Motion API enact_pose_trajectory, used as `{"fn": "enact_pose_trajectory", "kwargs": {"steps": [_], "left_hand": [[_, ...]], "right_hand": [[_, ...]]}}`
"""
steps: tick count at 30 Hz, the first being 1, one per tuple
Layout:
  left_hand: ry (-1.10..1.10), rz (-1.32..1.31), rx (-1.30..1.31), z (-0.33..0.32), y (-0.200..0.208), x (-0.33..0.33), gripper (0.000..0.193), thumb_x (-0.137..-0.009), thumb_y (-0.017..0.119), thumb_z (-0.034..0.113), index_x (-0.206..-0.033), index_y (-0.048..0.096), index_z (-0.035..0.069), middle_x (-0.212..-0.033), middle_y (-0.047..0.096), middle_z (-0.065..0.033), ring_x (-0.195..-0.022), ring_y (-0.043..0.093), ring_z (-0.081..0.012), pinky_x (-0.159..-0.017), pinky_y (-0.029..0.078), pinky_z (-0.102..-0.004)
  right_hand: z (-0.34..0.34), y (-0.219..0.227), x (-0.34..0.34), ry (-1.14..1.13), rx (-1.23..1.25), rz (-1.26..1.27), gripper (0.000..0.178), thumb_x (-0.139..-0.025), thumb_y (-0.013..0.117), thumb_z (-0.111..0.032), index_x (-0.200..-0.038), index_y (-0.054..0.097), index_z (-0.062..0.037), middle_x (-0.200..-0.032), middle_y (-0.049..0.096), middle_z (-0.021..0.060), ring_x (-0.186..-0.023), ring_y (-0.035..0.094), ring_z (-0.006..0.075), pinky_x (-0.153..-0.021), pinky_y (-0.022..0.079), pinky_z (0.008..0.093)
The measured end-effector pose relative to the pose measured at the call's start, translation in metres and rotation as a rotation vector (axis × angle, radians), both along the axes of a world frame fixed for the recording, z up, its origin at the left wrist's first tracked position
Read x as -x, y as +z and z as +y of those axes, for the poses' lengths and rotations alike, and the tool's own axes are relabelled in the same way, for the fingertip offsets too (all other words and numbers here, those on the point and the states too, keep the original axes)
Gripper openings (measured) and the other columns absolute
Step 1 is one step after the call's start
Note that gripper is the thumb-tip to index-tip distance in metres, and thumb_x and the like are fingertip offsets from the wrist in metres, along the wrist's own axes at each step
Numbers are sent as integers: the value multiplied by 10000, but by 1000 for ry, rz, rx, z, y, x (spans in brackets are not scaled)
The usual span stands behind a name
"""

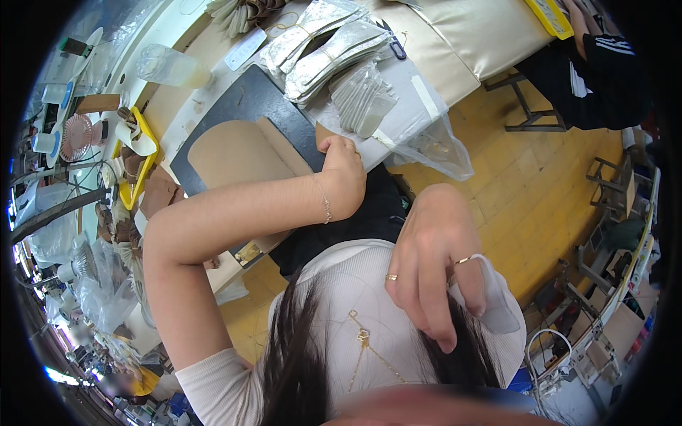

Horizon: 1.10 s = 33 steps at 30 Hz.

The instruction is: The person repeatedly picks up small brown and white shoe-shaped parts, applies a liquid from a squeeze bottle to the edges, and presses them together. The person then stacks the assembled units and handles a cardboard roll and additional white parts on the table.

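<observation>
My left arm reaches across the work table, and my left hand point(342, 174) is curled at the table's near edge. A small brown piece point(324, 133) shows beside its fingertips and seems to be pinched in them; most of it is hidden. Left of that hand, a large tan sheet point(234, 156) with a curved edge lies on a dark board point(245, 96). My right hand point(437, 259) is raised in front of my chest, its ringed fingers hanging loosely downward and apart. I see nothing held in it. A pale flap point(497, 302) beside it may be my sleeve.
Bundles of silvery cut pieces point(320, 53) and a stack of pale pieces point(362, 99) lie beyond the board, near blue-handled scissors point(396, 46). A plastic jar point(170, 65) and a yellow tray point(142, 160) stand left. A stool point(529, 106) and another person point(590, 78) are at right.
</observation>
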State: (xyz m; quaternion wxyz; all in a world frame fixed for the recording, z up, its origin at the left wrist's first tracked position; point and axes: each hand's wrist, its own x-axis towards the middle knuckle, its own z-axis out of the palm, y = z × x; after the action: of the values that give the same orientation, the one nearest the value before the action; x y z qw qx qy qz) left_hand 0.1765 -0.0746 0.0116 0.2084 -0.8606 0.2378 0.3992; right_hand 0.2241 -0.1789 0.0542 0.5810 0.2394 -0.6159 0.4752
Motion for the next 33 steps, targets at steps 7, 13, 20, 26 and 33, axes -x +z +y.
{"fn": "enact_pose_trajectory", "kwargs": {"steps": [7,13,20,26,33], "left_hand": [[114,-401,588,33,33,6,276,-833,626,200,-1074,697,87,-963,664,-47,-961,618,-241,-765,452,-400],[1063,-890,1409,79,73,63,454,-816,650,-57,-1253,580,40,-995,601,-30,-712,579,-87,-590,439,-206],[1935,-978,1855,102,50,155,388,-871,634,3,-1243,539,-48,-1077,573,-83,-732,627,-88,-544,498,-182],[2205,-772,1996,96,14,203,231,-896,608,8,-1114,542,-31,-892,665,-115,-649,667,-152,-489,545,-213],[2253,-539,2136,103,6,201,169,-911,609,23,-1057,562,-50,-846,678,-139,-655,705,-189,-503,578,-225]], "right_hand": [[-17,-16,-10,-115,77,107,140,-889,709,-210,-872,700,-72,-1117,658,193,-910,653,305,-732,502,353],[-14,-32,-17,-115,267,141,153,-891,697,-154,-869,700,-3,-980,653,177,-812,638,275,-670,495,351],[9,-26,0,-421,1089,224,173,-873,700,-108,-891,629,49,-755,613,108,-545,620,185,-489,483,273],[55,-20,23,-1035,1468,-153,233,-913,679,-149,-1006,612,53,-850,675,94,-656,684,147,-545,526,220],[78,-13,38,-1073,1481,-257,181,-900,682,-102,-974,613,48,-795,675,88,-648,678,144,-523,528,220]]}}
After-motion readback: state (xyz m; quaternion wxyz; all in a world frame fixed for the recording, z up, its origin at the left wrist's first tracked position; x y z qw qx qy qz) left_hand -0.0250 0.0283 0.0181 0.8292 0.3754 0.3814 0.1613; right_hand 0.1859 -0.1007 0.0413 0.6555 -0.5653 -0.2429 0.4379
